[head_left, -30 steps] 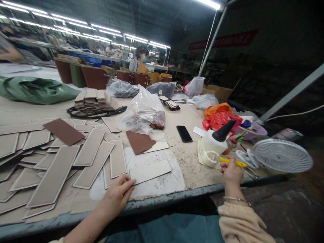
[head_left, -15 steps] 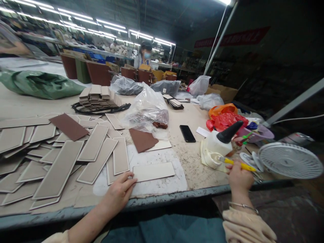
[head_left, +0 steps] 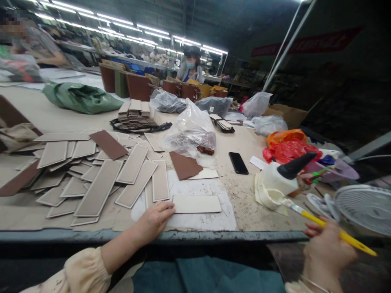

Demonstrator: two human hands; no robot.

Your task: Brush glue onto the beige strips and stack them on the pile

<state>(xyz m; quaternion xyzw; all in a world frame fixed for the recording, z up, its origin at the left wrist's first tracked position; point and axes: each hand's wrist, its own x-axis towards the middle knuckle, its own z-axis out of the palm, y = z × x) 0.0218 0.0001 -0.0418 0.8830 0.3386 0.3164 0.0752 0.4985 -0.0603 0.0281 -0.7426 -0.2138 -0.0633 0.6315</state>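
Note:
My left hand (head_left: 157,219) lies palm down at the table's near side, its fingertips together on the left end of a pale rectangular panel (head_left: 197,204). The panel rests flat on a white, glue-marked sheet (head_left: 210,189). A yellow-handled brush (head_left: 324,224) is gripped in my right hand (head_left: 330,246) at the right edge of the table. The bristle end of the brush meets the rim of a glue-coated white pot (head_left: 273,198), cut from a plastic bottle. Against this pot leans a white bottle with a black nozzle (head_left: 276,177).
Loose bordered panels (head_left: 97,189) pile up on the left. Behind the sheet are brown pieces (head_left: 185,165), a clear plastic bag (head_left: 192,126) and a black phone (head_left: 238,162). A white fan (head_left: 363,207) stands at the right. Co-workers are at the far tables.
My right hand has pulled back to the right and nearer, drawing the brush from inside the pot to its rim. My left hand stays at the panel's end. The view has turned left.

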